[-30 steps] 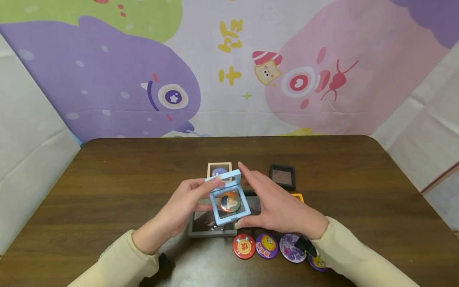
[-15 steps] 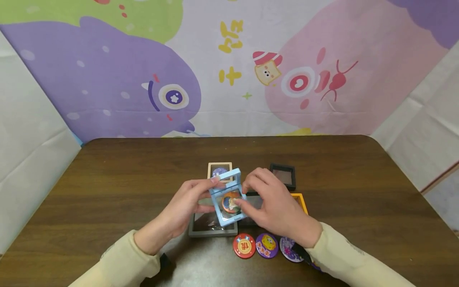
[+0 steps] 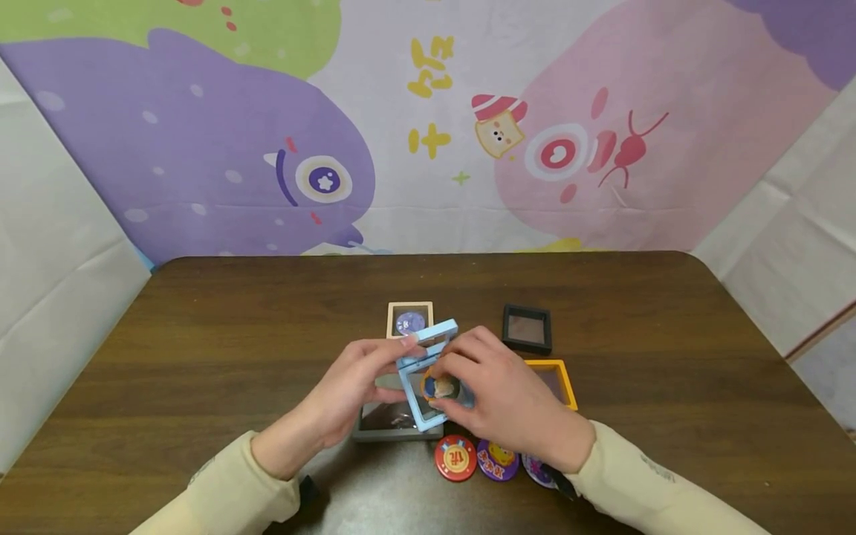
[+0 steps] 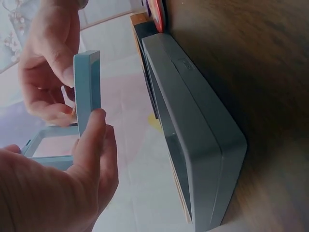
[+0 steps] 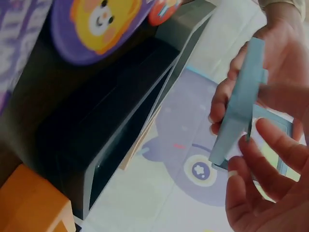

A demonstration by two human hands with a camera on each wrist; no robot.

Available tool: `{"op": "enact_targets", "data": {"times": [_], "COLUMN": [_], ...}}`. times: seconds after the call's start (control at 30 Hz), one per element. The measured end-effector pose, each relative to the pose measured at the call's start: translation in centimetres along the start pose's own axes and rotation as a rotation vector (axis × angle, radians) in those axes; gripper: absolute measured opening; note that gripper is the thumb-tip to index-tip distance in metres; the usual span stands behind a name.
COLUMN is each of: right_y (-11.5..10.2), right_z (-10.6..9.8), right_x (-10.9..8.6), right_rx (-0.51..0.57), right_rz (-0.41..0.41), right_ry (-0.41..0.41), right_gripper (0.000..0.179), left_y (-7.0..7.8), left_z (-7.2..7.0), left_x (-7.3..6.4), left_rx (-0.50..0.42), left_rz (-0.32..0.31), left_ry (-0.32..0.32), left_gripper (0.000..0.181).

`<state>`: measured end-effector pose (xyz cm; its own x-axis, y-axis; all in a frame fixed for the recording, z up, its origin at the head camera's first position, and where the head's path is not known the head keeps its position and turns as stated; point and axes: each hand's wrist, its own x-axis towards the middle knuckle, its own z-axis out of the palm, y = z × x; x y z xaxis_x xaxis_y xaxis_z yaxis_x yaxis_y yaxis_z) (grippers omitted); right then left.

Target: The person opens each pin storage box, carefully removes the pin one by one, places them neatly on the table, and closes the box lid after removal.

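Above the counter, holds the blue frame open with the left hand, pinching its raised lid between thumb and fingers. With the right hand, spread beside the frame a second ago, now pinches the badge over the window; likely marks a turn to handling the badge itself. Shows smooth, square-edged plastic round a see-through pane, against a round, printed disc.

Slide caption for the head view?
Left hand holds an open light-blue case while the right hand pinches a round badge above a dark wooden table.
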<state>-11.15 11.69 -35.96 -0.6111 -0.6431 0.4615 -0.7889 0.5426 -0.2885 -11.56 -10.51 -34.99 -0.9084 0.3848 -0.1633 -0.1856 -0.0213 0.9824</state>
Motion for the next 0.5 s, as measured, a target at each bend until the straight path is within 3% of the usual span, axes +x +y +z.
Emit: {"op": "enact_targets", "data": {"times": [0.3,0.5], "right_y": [1.2,3.2], "right_z": [-2.8,-6.0], "right_x": [-0.2,-2.4], "right_rx": [0.129,0.184], "right_rz": [0.029,0.082], "right_ry": [0.0,-0.166], "right_gripper": [0.025,0.024], "left_y": [0.1,0.2], "left_z": [0.0,-0.1], "left_x": [0.0,0.0], "left_rx": [0.031,0.06], "left_rz": [-0.011,-0.005], "left_ry": [0.034,0.044], "left_gripper": [0.05,0.049]}}
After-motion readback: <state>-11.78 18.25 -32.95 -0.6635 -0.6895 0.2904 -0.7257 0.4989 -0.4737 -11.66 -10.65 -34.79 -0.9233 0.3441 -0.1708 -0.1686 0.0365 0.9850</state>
